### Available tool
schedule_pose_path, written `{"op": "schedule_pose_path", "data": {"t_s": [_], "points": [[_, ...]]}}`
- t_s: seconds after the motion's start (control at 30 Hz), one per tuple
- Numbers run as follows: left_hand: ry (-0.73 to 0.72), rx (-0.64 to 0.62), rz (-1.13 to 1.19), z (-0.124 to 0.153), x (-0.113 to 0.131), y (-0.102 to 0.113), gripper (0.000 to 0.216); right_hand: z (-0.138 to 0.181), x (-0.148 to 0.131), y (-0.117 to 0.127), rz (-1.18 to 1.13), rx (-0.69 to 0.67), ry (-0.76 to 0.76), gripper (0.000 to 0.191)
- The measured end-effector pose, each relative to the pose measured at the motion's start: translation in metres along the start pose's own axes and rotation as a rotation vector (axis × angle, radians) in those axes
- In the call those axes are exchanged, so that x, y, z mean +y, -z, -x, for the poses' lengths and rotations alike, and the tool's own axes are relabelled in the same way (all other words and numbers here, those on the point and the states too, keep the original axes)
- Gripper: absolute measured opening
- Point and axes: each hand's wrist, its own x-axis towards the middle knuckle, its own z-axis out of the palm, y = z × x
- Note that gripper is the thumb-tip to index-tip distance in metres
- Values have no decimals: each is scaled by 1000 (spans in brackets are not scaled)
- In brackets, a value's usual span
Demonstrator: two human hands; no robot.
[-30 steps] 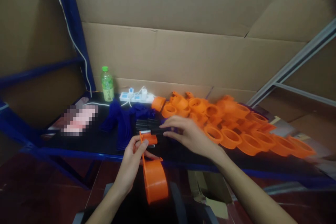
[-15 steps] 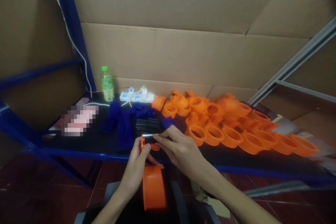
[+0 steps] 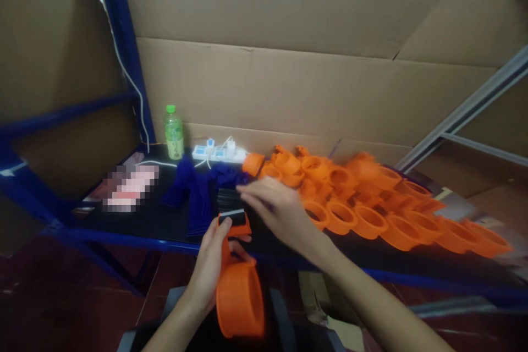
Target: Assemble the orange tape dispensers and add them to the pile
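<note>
My left hand (image 3: 212,258) grips an orange tape dispenser (image 3: 239,300), with its round tape hub hanging low over my lap. At the dispenser's upper end sits a black strip with a pale toothed cutting blade (image 3: 232,216), and my left thumb rests beside it. My right hand (image 3: 278,209) is off the dispenser, above and to the right of it. Its fingers are stretched toward the left, somewhat blurred, and I see nothing held in them. Just left of those fingertips lie stacked black strips (image 3: 227,198), partly covered by the hand.
Several orange dispensers (image 3: 369,220) fill the table's right side. Dark blue pieces (image 3: 198,203) lie left of the strips. Behind them are a white power strip (image 3: 218,153) with cables and a green-capped bottle (image 3: 174,135). A blue frame edge (image 3: 165,246) runs along the front.
My right hand has come away from the blade end and moved up toward the black strips. The dispenser in my left hand has tilted, so its blade faces me more.
</note>
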Motion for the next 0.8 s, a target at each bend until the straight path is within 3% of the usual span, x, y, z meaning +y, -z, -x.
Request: {"op": "schedule_pose_path", "data": {"t_s": [0.1,0.17,0.27,0.43,0.67,0.8], "points": [[13,2,11,1,0,0,42,-46,28,-8,87,-151,-26,30],[12,-16,24,3,-1,0,41,-74,49,-23,145,-323,7,31],[9,-40,35,4,-1,-2,38,-98,75,-50,173,-428,25,34],[14,-50,41,5,5,-2,36,-105,96,-75,189,-483,15,34],[-3,-34,62,1,8,1,37,-104,99,-74,195,-491,-2,39],[-1,-23,65,2,10,2,38,-103,99,-75,170,-479,-14,31]]}}
